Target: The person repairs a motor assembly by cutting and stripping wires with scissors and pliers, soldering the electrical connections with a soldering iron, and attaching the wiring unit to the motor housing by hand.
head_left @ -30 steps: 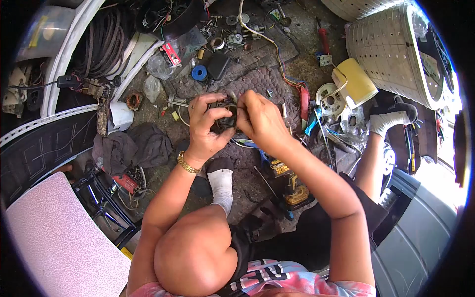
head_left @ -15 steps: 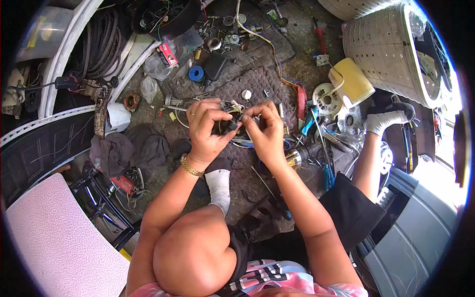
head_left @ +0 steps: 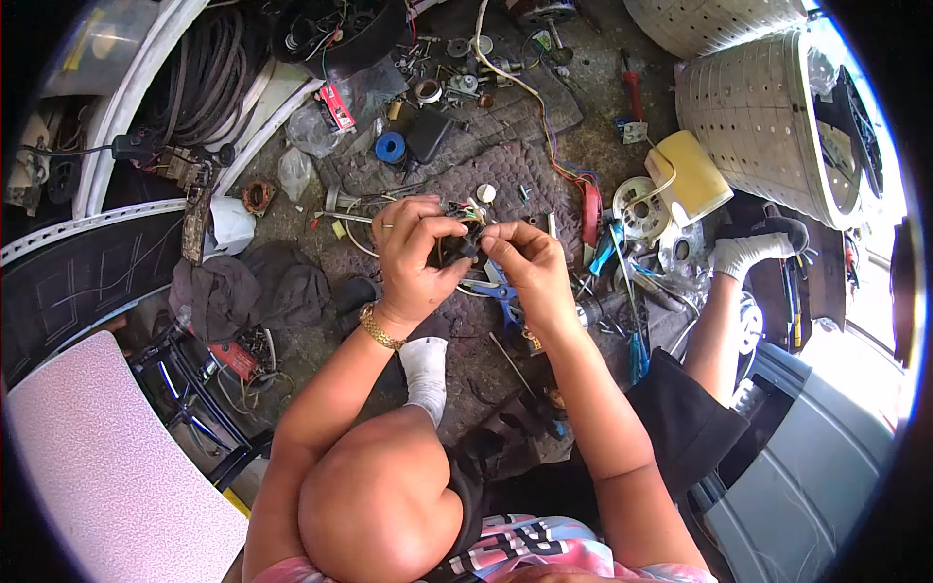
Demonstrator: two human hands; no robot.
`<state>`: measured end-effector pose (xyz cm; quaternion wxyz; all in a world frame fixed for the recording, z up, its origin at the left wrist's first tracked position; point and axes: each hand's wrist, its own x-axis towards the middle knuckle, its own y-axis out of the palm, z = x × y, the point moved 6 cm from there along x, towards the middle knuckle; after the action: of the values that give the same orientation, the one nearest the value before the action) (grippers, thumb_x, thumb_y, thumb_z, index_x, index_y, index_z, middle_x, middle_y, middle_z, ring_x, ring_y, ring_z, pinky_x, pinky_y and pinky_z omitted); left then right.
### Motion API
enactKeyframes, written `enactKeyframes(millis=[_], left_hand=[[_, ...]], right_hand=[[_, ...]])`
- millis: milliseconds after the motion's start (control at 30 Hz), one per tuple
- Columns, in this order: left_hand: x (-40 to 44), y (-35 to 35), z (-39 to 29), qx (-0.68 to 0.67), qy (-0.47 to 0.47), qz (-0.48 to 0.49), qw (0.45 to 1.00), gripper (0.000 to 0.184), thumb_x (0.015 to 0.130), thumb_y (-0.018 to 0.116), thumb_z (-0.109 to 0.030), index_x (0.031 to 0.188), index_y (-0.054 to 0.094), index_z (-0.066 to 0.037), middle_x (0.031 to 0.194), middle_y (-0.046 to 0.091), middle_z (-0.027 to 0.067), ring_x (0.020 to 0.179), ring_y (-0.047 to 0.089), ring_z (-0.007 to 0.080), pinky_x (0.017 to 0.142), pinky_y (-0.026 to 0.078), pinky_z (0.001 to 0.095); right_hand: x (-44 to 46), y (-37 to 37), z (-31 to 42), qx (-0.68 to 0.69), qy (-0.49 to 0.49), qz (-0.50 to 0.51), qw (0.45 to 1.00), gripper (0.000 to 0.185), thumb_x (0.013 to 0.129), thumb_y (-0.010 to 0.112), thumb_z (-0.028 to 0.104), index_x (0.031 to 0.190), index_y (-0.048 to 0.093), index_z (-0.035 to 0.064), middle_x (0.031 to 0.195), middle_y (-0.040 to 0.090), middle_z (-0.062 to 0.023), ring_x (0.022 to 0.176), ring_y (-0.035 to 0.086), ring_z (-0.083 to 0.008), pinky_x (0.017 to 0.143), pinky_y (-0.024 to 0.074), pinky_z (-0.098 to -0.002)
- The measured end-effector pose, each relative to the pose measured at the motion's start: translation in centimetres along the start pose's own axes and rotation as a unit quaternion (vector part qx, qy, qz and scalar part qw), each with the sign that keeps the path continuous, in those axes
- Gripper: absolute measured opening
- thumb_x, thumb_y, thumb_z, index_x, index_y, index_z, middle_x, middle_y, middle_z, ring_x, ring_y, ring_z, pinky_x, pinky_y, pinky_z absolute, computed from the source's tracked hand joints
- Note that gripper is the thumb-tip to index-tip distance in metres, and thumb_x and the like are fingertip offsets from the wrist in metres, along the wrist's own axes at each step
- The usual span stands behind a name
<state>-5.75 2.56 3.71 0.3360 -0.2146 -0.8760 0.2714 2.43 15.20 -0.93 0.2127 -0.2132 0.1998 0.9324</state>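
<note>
My left hand (head_left: 413, 257) is closed around a small dark part (head_left: 466, 243) with short light-coloured wires (head_left: 473, 209) sticking up from it. The fingers cover much of this part, so its full shape is hidden. At its right side, my right hand (head_left: 530, 267) pinches with thumb and forefinger; whether a wire or the part's edge is between them is too small to tell. Just beyond the hands a round white piece (head_left: 486, 193) lies on the dark quilted mat (head_left: 505, 165). Blue-handled pliers (head_left: 494, 291) lie beneath the right hand.
Farther off are a blue tape roll (head_left: 390, 148), a black box (head_left: 425, 134) and small metal parts. To the right lie a red-handled tool (head_left: 632, 92), a yellow cylinder (head_left: 688, 175) and a perforated drum (head_left: 743, 121). A dark cloth (head_left: 292, 282) lies at the left.
The right hand has come down from above the part to its right side, with its forearm now more upright. The white piece and the wires have come into view.
</note>
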Motion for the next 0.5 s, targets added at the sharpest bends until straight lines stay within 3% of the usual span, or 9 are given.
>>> enactKeyframes(millis=[167, 267, 300, 333, 367, 500], left_hand=[[0.2, 0.1, 0.0, 0.017, -0.002, 0.007, 1.000, 0.030, 0.074, 0.070, -0.033, 0.093, 0.061, -0.012, 0.094, 0.058, 0.0079, 0.101, 0.056, 0.0306, 0.089, 0.037, 0.0439], [0.1, 0.1, 0.5, 0.023, 0.004, 0.007, 1.000, 0.030, 0.079, 0.067, -0.038, 0.091, 0.061, -0.011, 0.093, 0.058, 0.0085, 0.100, 0.056, 0.0304, 0.088, 0.037, 0.0435], [0.2, 0.0, 0.5, 0.022, 0.003, 0.007, 1.000, 0.030, 0.079, 0.067, -0.038, 0.091, 0.061, -0.011, 0.093, 0.058, 0.0085, 0.100, 0.056, 0.0304, 0.088, 0.037, 0.0435], [0.3, 0.1, 0.5, 0.022, 0.002, 0.016, 1.000, 0.031, 0.081, 0.066, -0.040, 0.090, 0.062, -0.010, 0.093, 0.058, 0.0087, 0.100, 0.056, 0.0303, 0.089, 0.037, 0.0435], [0.4, 0.2, 0.4, 0.021, 0.001, 0.026, 0.999, 0.034, 0.082, 0.064, -0.043, 0.089, 0.062, -0.010, 0.093, 0.059, 0.0088, 0.101, 0.056, 0.0302, 0.089, 0.037, 0.0434], [0.8, 0.3, 0.3, 0.019, -0.004, 0.036, 0.999, 0.036, 0.083, 0.062, -0.044, 0.089, 0.064, -0.008, 0.092, 0.059, 0.0089, 0.100, 0.056, 0.0304, 0.089, 0.036, 0.0429]], right_hand=[[1.0, -0.1, -0.5, -0.074, -0.044, 0.006, 0.996, 0.014, 0.085, 0.067, 0.010, 0.088, 0.064, -0.0027, 0.085, 0.063, -0.0024, 0.081, 0.056, -0.0099, 0.076, 0.0446, -0.0262], [1.2, 0.1, 0.7, -0.126, -0.098, 0.009, 0.987, 0.014, 0.078, 0.070, 0.009, 0.083, 0.060, -0.0006, 0.084, 0.059, -0.0056, 0.078, 0.055, -0.0175, 0.071, 0.0449, -0.0318], [0.5, 0.5, 3.5, -0.304, -0.238, -0.033, 0.922, 0.015, 0.075, 0.069, 0.007, 0.083, 0.059, 0.0008, 0.084, 0.055, -0.0082, 0.078, 0.054, -0.0229, 0.069, 0.0443, -0.0356], [-0.4, 1.4, 5.3, -0.465, -0.363, -0.074, 0.804, 0.016, 0.072, 0.069, 0.006, 0.082, 0.057, 0.0023, 0.083, 0.052, -0.0108, 0.078, 0.052, -0.0284, 0.067, 0.0436, -0.0395], [-0.1, 1.3, 5.3, -0.464, -0.386, -0.079, 0.794, 0.020, 0.068, 0.069, 0.005, 0.082, 0.055, 0.0048, 0.084, 0.050, -0.0129, 0.080, 0.049, -0.0349, 0.066, 0.0420, -0.0445], [0.5, 1.1, 5.8, -0.498, -0.403, -0.099, 0.761, 0.021, 0.068, 0.069, 0.007, 0.083, 0.056, 0.0054, 0.084, 0.050, -0.0123, 0.080, 0.050, -0.0327, 0.066, 0.0429, -0.0427]])
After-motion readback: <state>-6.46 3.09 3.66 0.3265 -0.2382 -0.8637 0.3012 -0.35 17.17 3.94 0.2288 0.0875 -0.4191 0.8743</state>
